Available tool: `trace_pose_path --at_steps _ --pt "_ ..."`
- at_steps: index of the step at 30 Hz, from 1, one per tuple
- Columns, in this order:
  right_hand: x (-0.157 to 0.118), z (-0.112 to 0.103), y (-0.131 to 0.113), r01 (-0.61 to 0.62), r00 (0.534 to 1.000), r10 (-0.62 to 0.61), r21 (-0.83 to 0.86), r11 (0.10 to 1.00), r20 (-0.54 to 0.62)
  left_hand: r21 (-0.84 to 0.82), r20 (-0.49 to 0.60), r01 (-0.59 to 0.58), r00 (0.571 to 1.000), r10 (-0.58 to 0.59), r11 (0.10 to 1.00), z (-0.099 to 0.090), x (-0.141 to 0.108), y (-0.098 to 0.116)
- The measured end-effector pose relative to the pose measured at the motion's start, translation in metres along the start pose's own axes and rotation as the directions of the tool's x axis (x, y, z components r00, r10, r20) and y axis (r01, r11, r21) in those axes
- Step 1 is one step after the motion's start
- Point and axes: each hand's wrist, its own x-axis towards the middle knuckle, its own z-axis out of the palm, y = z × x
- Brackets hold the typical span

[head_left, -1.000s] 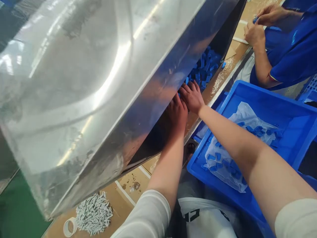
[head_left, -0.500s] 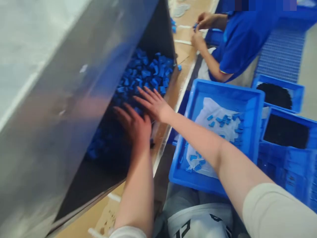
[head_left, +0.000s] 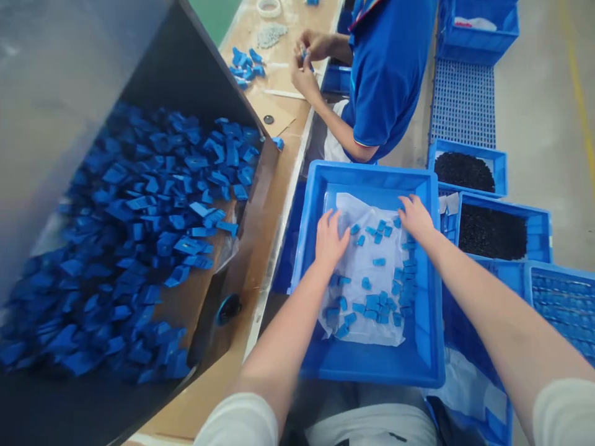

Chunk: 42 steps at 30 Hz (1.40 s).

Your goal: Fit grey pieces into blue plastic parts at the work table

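A blue plastic tray [head_left: 372, 365] sits in front of me with a white sheet [head_left: 357, 263] in its bottom. Several small blue pieces [head_left: 372, 303] lie scattered on that sheet. My left hand [head_left: 331, 238] is over the sheet's left edge, fingers apart and nothing in them. Opposite it, my right hand [head_left: 415, 217] reaches inside the tray's right wall, its fingers spread beside a blue piece; whether they touch it I cannot tell. Left of the tray, a dark-walled metal bin [head_left: 242, 210] holds a big heap of blue plastic parts [head_left: 153, 204].
A wooden bench [head_left: 274, 204] runs under the bin. Beyond the tray, a co-worker in a blue shirt [head_left: 390, 80] handles a small part. Crates of black pieces [head_left: 493, 229] and a crate of blue parts [head_left: 564, 303] stand on the right.
Both my hands have left the heap in the metal bin and are now inside the blue tray. The view has swung, showing more of the bin's contents.
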Motion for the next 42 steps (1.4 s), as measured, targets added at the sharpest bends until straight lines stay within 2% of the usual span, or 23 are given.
trace_pose_path --at_steps 2,3,5,7,9,11,13,17,21,23,24,25,27,29,30,31,32,34,36,37,39,40,42 --pt "0.031 -0.003 0.003 0.000 0.991 0.004 -0.031 1.000 0.134 0.012 0.093 -0.105 0.990 0.103 0.994 0.010 0.035 0.004" --pt "0.041 -0.005 0.003 0.002 0.988 0.002 -0.023 1.000 0.154 0.013 0.176 -0.180 0.969 0.175 0.984 0.013 0.047 0.008" --pt "0.044 -0.010 0.003 0.002 0.994 -0.003 0.004 1.000 0.109 0.003 0.352 -0.316 0.888 0.295 0.949 0.020 0.059 0.016" --pt "0.030 -0.013 -0.001 0.057 0.998 -0.057 0.047 0.997 0.000 0.007 0.467 -0.398 0.812 0.349 0.917 0.028 0.053 0.023" --pt "0.006 -0.011 -0.010 0.180 0.984 -0.179 0.085 0.980 -0.021 0.067 0.504 -0.431 0.793 0.342 0.900 0.038 0.037 0.025" --pt "-0.018 -0.005 -0.021 0.301 0.946 -0.309 0.090 0.949 0.093 0.143 0.512 -0.437 0.801 0.311 0.888 0.048 0.020 0.023" --pt "-0.034 0.006 -0.032 0.365 0.898 -0.367 0.055 0.929 0.243 0.194 0.521 -0.446 0.802 0.293 0.874 0.057 0.008 0.018" --pt "-0.039 0.025 -0.041 0.383 0.879 -0.358 -0.018 0.924 0.315 0.208 0.541 -0.466 0.787 0.296 0.860 0.072 0.008 0.008" --pt "-0.036 0.035 -0.028 0.437 0.849 -0.411 -0.004 0.899 0.331 0.141 0.603 -0.477 0.737 0.307 0.868 0.081 0.020 0.011" --pt "-0.035 0.042 -0.019 0.460 0.847 -0.433 -0.018 0.888 0.310 0.110 0.625 -0.493 0.710 0.325 0.863 0.078 0.025 0.017" --pt "-0.035 0.046 -0.015 0.468 0.849 -0.440 -0.029 0.883 0.293 0.110 0.617 -0.490 0.716 0.327 0.865 0.073 0.026 0.020" --pt "-0.034 0.050 -0.013 0.484 0.847 -0.457 -0.037 0.874 0.273 0.122 0.590 -0.478 0.740 0.323 0.870 0.064 0.028 0.023" --pt "-0.033 0.058 -0.011 0.531 0.828 -0.507 -0.044 0.846 0.239 0.179 0.465 -0.421 0.833 0.301 0.889 0.030 0.028 0.029" --pt "-0.035 0.064 -0.012 0.567 0.811 -0.546 -0.048 0.823 0.209 0.259 0.260 -0.309 0.935 0.242 0.915 -0.025 0.029 0.031" --pt "-0.036 0.066 -0.013 0.571 0.810 -0.553 -0.047 0.820 0.194 0.305 0.134 -0.221 0.973 0.188 0.926 -0.058 0.031 0.028" --pt "-0.037 0.068 -0.013 0.567 0.814 -0.553 -0.041 0.823 0.178 0.347 -0.003 -0.111 0.993 0.120 0.931 -0.094 0.035 0.022" --pt "-0.038 0.069 -0.013 0.555 0.824 -0.544 -0.031 0.831 0.159 0.377 -0.158 0.026 0.987 0.037 0.926 -0.130 0.040 0.014" --pt "-0.041 0.071 -0.012 0.523 0.846 -0.519 -0.003 0.852 0.121 0.391 -0.359 0.228 0.930 -0.080 0.892 -0.192 0.053 -0.007" --pt "-0.046 0.072 -0.011 0.486 0.870 -0.484 0.002 0.874 0.090 0.403 -0.456 0.347 0.878 -0.143 0.847 -0.230 0.062 -0.022" --pt "-0.048 0.072 -0.011 0.471 0.879 -0.470 -0.004 0.882 0.079 0.411 -0.474 0.380 0.865 -0.162 0.829 -0.237 0.061 -0.024" --pt "-0.053 0.072 -0.012 0.452 0.890 -0.450 -0.017 0.892 0.067 0.422 -0.437 0.362 0.884 -0.163 0.831 -0.228 0.042 -0.019" --pt "-0.054 0.073 -0.012 0.444 0.895 -0.442 -0.015 0.896 0.063 0.417 -0.377 0.307 0.915 -0.144 0.856 -0.214 0.025 -0.012" --pt "-0.055 0.074 -0.012 0.426 0.903 -0.426 0.022 0.905 0.051 0.357 -0.158 0.070 0.987 -0.014 0.932 -0.174 -0.026 0.003"
